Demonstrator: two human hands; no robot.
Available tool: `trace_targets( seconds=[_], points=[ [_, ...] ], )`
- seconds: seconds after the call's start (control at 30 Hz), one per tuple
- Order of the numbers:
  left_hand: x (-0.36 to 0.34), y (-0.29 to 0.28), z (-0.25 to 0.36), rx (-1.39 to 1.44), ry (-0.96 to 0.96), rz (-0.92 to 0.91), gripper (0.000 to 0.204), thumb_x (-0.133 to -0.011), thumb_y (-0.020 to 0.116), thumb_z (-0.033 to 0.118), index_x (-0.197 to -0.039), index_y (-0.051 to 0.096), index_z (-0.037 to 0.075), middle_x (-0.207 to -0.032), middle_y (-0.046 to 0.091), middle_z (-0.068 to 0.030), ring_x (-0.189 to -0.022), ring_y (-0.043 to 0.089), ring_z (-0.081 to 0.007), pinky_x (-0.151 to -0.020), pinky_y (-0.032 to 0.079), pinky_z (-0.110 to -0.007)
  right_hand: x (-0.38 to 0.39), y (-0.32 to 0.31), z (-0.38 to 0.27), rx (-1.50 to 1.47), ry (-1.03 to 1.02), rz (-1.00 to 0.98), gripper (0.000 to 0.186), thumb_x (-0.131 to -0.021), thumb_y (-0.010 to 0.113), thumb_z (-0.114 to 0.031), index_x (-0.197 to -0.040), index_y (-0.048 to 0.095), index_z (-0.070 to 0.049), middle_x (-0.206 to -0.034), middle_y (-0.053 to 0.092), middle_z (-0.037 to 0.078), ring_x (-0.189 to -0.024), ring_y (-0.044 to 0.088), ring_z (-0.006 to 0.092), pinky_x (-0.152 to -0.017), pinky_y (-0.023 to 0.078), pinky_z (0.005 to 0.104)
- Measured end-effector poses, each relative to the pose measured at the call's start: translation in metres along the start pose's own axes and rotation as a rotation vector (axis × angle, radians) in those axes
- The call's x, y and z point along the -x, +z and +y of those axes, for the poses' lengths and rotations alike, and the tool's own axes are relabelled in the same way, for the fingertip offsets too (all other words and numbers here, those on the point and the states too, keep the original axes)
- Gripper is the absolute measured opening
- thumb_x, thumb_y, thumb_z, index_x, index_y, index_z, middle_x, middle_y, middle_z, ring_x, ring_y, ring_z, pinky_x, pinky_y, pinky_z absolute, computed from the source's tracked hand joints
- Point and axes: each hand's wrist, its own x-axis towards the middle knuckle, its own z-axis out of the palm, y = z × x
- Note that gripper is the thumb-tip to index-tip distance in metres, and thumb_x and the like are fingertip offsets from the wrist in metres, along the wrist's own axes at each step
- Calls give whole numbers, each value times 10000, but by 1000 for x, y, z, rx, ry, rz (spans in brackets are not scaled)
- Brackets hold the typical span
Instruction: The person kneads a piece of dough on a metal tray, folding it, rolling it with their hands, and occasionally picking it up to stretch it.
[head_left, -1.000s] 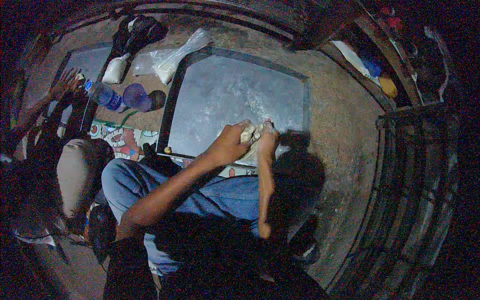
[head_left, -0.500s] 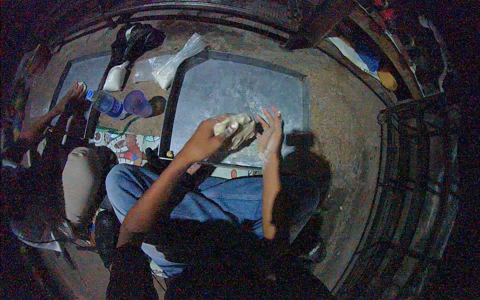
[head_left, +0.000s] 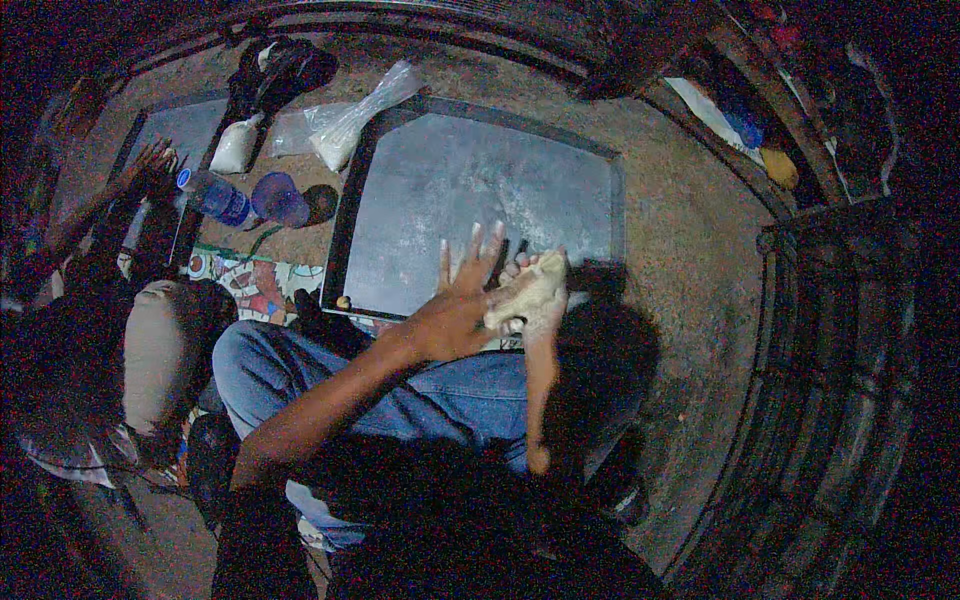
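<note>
A pale, sticky lump of dough (head_left: 530,293) lies in my right hand (head_left: 543,322), whose fingers curl round its far edge. My left hand (head_left: 462,312) has its fingers spread, and its thumb side touches the dough's left edge. Whitish residue marks the fingertips of my left hand. Both hands are over the near edge of a grey, dark-framed board (head_left: 420,185), which has whitish smears across its surface.
Left of the board are a blue-capped plastic bottle (head_left: 222,200), a purple cup (head_left: 279,200) and a bag of white powder (head_left: 237,148). A clear bag (head_left: 350,130) touches the board's far left corner. Another person's hand (head_left: 155,160) is over a second board (head_left: 190,125).
The dough has passed from my left hand into my right hand. My left hand has opened and moved right and nearer, beside the dough. The other person's hand has shifted slightly.
</note>
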Motion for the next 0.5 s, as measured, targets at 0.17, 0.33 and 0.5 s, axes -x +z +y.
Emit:
trace_targets(
  seconds=[0.17, 0.33, 0.5],
  points=[
    [-4, -22, -14, 528, -138, 36, 970, -770, 686, 382, -1442, 89, 18, -1488, 65, -249, -1379, 61, -400, -1105, 105, -482, -2, 5, -13, 66, -37, 140, 511, -883, 446, -494, -1074, 530, -28, -992, 585, 156, -896, 580, 287, -776, 494, 418],
    [-10, -10, -14, 683, -303, 86, 754, -867, 576, 404, -1383, 249, -38, -1302, 443, -269, -1228, 430, -349, -1042, 310, -380, -10, 4, -11, 58, 59, 317, 487, -891, 454, -492, -1017, 548, -31, -930, 594, 146, -814, 591, 256, -719, 502, 393],
    [2, 29, -22, 662, -435, 384, 414, -911, 501, 308, -1116, 500, -51, -1055, 564, -264, -983, 557, -396, -847, 443, -438, 12, 105, 10, 897, -171, 323, 448, -918, 452, -441, -790, 584, -33, -722, 587, 121, -650, 561, 250, -627, 466, 400]
  ],
)
